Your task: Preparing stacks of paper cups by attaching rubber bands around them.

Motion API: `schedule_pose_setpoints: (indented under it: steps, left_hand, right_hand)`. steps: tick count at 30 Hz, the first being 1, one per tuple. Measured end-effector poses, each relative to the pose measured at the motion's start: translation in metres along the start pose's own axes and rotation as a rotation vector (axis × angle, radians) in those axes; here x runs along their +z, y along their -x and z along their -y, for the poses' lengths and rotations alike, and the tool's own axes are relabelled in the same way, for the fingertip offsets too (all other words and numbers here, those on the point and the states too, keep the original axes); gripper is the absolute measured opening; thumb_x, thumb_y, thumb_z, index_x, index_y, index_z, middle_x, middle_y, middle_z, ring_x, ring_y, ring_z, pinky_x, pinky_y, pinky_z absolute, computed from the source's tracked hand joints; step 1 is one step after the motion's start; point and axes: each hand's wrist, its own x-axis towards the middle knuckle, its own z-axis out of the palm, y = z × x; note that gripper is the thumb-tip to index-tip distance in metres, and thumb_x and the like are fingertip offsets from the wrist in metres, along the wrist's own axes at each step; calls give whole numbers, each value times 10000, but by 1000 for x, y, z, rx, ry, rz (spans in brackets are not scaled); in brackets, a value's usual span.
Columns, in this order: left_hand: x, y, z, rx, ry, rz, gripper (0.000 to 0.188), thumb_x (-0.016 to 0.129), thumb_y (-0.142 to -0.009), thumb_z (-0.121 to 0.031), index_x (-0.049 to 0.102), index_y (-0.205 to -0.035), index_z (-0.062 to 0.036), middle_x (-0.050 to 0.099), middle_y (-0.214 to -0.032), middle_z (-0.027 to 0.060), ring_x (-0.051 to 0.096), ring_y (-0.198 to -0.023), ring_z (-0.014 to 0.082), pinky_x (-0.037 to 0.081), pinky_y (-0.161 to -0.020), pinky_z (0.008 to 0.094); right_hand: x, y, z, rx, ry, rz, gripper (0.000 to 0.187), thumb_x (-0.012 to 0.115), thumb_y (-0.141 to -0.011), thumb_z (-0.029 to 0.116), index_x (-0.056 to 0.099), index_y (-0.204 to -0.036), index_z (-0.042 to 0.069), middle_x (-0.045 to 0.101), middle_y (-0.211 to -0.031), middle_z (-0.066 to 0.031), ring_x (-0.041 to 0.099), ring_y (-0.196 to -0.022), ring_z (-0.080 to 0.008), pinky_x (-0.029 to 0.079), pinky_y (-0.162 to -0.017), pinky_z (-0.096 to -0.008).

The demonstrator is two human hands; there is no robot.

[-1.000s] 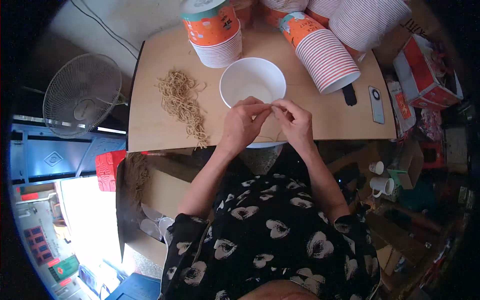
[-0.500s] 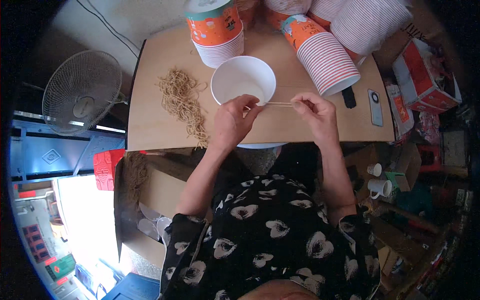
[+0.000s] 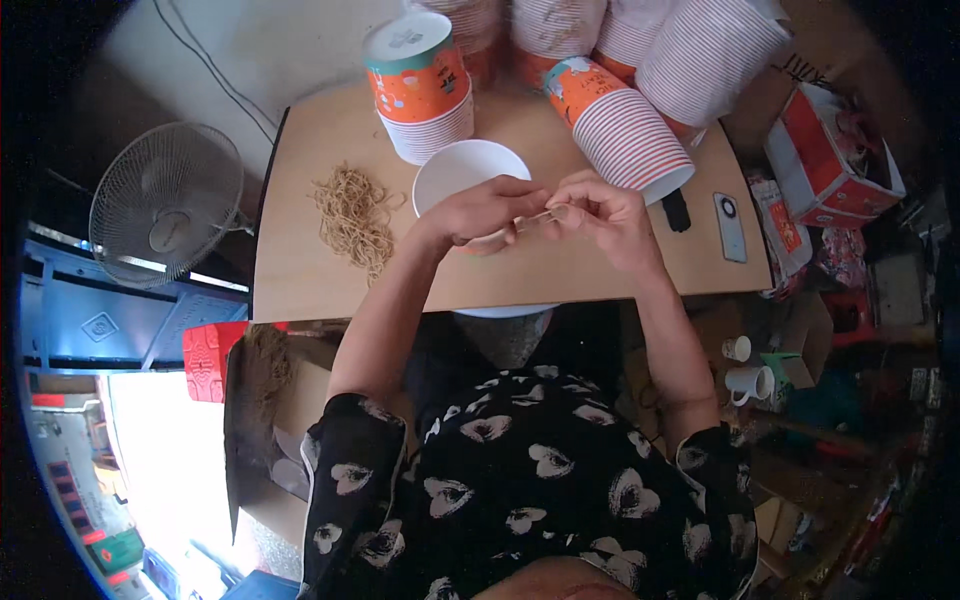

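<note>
Both hands are above the near half of the table, in front of a round white tub [image 3: 468,170]. A thin tan cord [image 3: 540,216] runs in a short length between them. My left hand [image 3: 485,212], palm down with its fingers pointing right, closes on one end and hides part of the tub's near rim. My right hand [image 3: 608,218] pinches the other end between thumb and fingers. To the left on the tabletop lies a tangled heap of tan cords [image 3: 352,222]. How the cord wraps on the fingers is too small to tell.
Stacked orange-and-white paper buckets [image 3: 420,90] stand behind the tub. Another bucket stack [image 3: 625,130] lies on its side at right, with more wrapped stacks behind. A phone [image 3: 731,228] and a black strip [image 3: 677,210] lie right. A fan [image 3: 168,205] stands left of the table [image 3: 420,290].
My hands have drawn closer together, and the cord stretched straight between them is now shorter. My left hand has turned palm down. The view has shifted slightly.
</note>
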Motion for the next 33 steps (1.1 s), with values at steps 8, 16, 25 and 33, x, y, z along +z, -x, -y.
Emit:
schedule_pose_setpoints:
  steps: [8,16,25,33]
  left_hand:
    - [5,0,12,13,177,-8,258,527,-1017,-280,631,-1045,-46,639,-834,2,519,-629,44,410,-513,176]
    - [11,5,5,-21,124,-85,211,575,-998,-218,626,-1061,-24,634,-799,0,546,-641,50,410,-509,189]
    - [10,6,9,-7,293,-103,261,544,-1017,-219,650,-1109,2,671,-925,22,611,-797,59,499,-689,175]
    - [9,10,14,2,184,-117,238,567,-1004,-218,631,-1102,-11,633,-881,-3,569,-760,58,469,-668,190]
  right_hand:
    - [-15,8,-4,208,-27,-100,117,648,-921,100,670,-995,11,614,-823,22,479,-599,-15,349,-498,-178]
    - [-23,10,-13,296,59,-29,72,638,-922,82,641,-958,20,578,-774,41,459,-568,-11,359,-482,-186]
    - [-18,8,0,139,354,11,72,626,-889,70,601,-901,4,551,-725,24,466,-618,-31,388,-535,-223]
    - [-15,5,6,85,323,22,47,625,-884,55,618,-900,12,543,-731,47,444,-618,-12,355,-540,-196]
